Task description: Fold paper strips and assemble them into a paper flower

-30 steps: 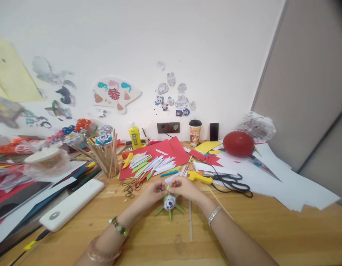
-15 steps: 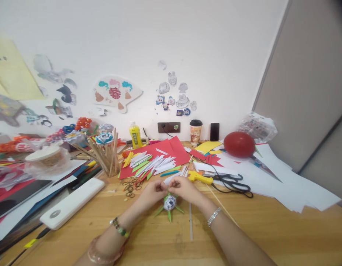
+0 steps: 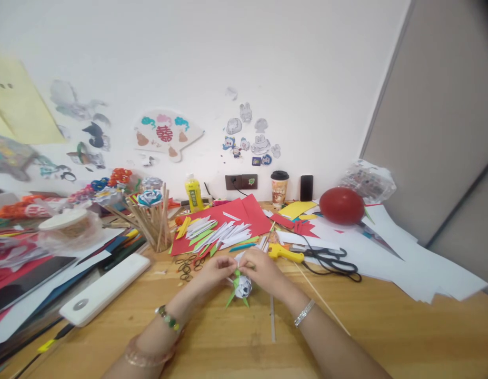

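Observation:
A white paper flower [image 3: 242,287] with dark marks and pointed green paper leaves [image 3: 236,279] hangs below my fingertips, its bloom facing me over the tabletop. My left hand [image 3: 218,271] pinches at the flower's upper end, thumb and forefinger closed. Close beside it, my right hand [image 3: 261,267] is closed in a pinch at the same end. The fingers hide exactly which piece each one grips. Behind my hands lie folded white and green paper strips [image 3: 216,234] on red paper sheets [image 3: 254,213].
A yellow glue gun [image 3: 285,253] and black-handled scissors [image 3: 332,260] lie to the right. On the left are a white oblong device [image 3: 105,289], several rubber bands [image 3: 185,268] and a container of sticks [image 3: 159,231]. A cup [image 3: 280,190] and red balloon [image 3: 341,206] stand behind.
The paper flower has turned and tilted in my fingers, so fewer green leaves point down towards me. My hands stay close together in nearly the same place.

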A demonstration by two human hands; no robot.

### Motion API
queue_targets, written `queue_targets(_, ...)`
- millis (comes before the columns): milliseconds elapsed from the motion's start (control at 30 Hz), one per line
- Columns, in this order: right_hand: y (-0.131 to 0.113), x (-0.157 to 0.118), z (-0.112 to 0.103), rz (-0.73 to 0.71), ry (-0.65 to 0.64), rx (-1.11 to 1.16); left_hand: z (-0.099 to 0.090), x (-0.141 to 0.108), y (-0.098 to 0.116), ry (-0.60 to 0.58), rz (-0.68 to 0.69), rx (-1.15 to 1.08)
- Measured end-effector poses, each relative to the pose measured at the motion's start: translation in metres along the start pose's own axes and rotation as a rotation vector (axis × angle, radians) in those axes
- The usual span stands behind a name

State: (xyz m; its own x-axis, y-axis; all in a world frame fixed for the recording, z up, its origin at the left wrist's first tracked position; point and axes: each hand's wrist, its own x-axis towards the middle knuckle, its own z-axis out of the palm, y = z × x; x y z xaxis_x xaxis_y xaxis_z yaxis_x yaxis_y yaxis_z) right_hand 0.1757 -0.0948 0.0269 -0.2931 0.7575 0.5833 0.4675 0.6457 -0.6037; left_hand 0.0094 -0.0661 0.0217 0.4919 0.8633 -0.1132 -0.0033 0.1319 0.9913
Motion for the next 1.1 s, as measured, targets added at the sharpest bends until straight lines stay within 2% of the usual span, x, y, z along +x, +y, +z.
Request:
queue_targets(167,-0.004,0.001,-0.005,-0.206,-0.036,-0.121,0.002,0.001,-0.002,0.079,0.038,0.053)
queue_targets(267,-0.006,0.002,-0.008,-0.266,-0.075,-0.163,0.004,0.0,0.002,0.116,0.079,0.133)
queue_targets(467,-0.004,0.001,-0.01,-0.154,-0.111,-0.188,0.005,0.0,0.007,0.105,0.156,0.268)
queue_targets(700,-0.001,0.001,-0.014,-0.275,-0.196,-0.235,0.001,0.006,0.0,0.173,0.163,0.277)
queue_targets(967,-0.01,-0.001,-0.018,-0.138,-0.253,-0.227,-0.003,0.007,0.001,0.153,0.191,0.317)
queue_targets(1100,-0.013,0.0,-0.017,-0.189,-0.282,-0.217,-0.004,0.008,0.001,0.202,0.202,0.325)
